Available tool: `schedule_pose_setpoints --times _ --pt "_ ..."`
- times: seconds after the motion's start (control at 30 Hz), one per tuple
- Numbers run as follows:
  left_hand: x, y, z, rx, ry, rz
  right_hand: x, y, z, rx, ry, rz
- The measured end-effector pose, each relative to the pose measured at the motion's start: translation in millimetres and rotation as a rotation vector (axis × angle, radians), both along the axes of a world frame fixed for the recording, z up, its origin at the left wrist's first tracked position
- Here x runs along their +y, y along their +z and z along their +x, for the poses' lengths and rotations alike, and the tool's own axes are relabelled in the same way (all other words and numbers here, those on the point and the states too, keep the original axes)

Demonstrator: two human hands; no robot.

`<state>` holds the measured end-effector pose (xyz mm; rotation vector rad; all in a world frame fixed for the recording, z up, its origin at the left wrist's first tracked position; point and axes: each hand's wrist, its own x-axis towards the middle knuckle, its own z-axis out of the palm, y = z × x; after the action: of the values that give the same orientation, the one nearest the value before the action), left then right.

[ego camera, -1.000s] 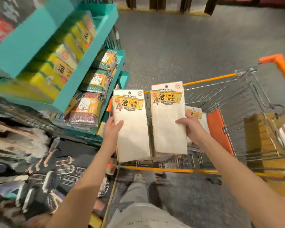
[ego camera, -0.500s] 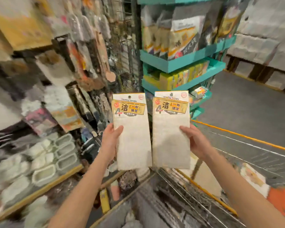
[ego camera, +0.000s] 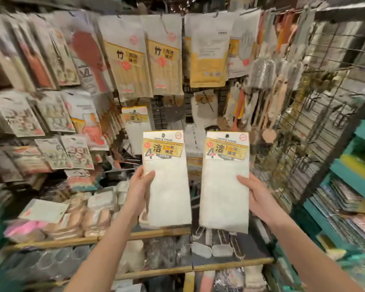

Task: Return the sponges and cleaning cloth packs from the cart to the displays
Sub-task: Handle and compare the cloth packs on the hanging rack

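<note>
The person's left hand point(ego camera: 140, 187) grips the left cleaning towel pack point(ego camera: 167, 186) by its left edge, thumb across the front. The right hand point(ego camera: 256, 199) grips the right cleaning towel pack point(ego camera: 226, 190) by its right edge. Both packs are upright, side by side, not touching. Behind them are hanging cloth packs point(ego camera: 164, 55), with a wire grid point(ego camera: 329, 85) and teal shelving point(ego camera: 346, 175) to the right.

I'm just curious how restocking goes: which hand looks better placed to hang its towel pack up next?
Probably the left. The left hand holds the left pack just beside a matching hanging pack; the right hand with the right pack is farther from it.
</note>
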<state>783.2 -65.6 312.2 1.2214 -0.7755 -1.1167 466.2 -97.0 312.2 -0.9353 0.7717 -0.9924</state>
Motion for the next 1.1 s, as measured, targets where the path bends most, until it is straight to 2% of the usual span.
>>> schedule_pose_setpoints --times 0.13,0.33,0.43,0.83,1.1 --pt "-50 3 69 -0.008 0.061 -0.01 -59 -4 70 -0.005 -0.02 0.04" --pt "-125 0 141 -0.01 0.065 -0.022 -113 -4 126 0.075 -0.15 0.151" --pt "-157 -5 166 -0.028 0.045 -0.021 -129 -8 136 0.15 -0.091 0.1" --pt "-214 -40 197 0.09 0.076 0.051 -167 -17 174 0.128 -0.046 0.082" --pt "-219 -39 210 0.071 0.032 0.04 -173 -20 201 0.06 -0.079 0.161"
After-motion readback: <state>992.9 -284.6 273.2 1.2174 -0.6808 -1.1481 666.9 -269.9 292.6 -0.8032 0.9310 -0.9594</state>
